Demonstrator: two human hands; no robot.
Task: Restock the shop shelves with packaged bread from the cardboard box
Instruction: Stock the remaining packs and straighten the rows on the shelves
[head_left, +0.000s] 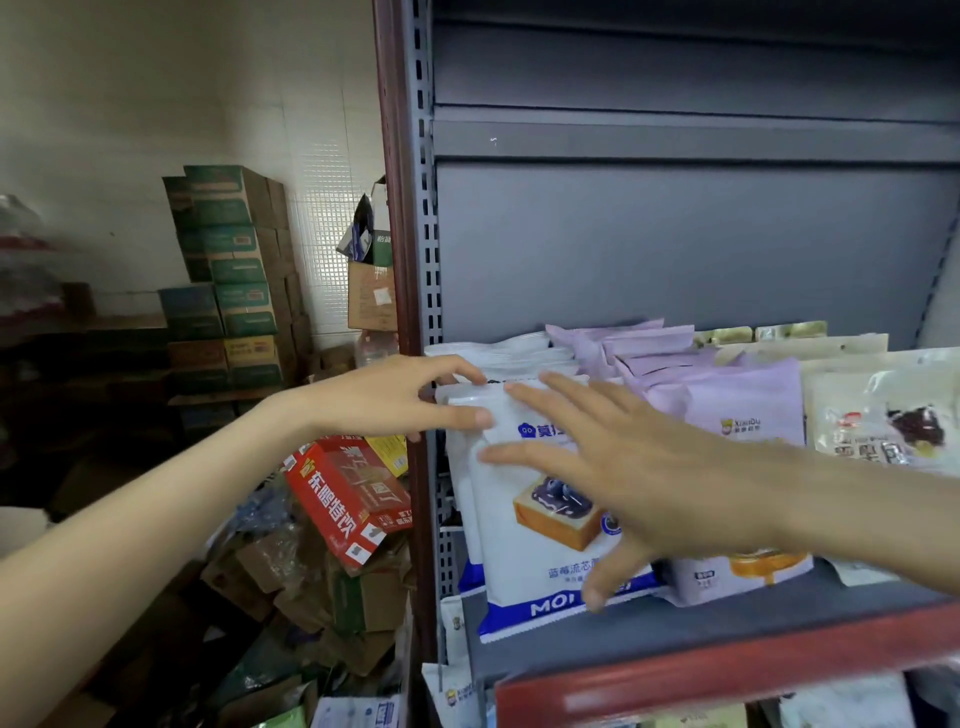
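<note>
At the shelf's (727, 644) left edge, left hand (384, 397) pinches the white bread pack's (524, 525) top; right hand (639, 467) lies open against it. Stacked cartons (228, 275) line the tiled wall (311, 156).

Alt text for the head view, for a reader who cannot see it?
Two bare hands steady a white blueberry-toast bread packet standing on a grey shop shelf: left hand at its top corner, right hand flat across its front. Lilac packets stand beside it.
</note>
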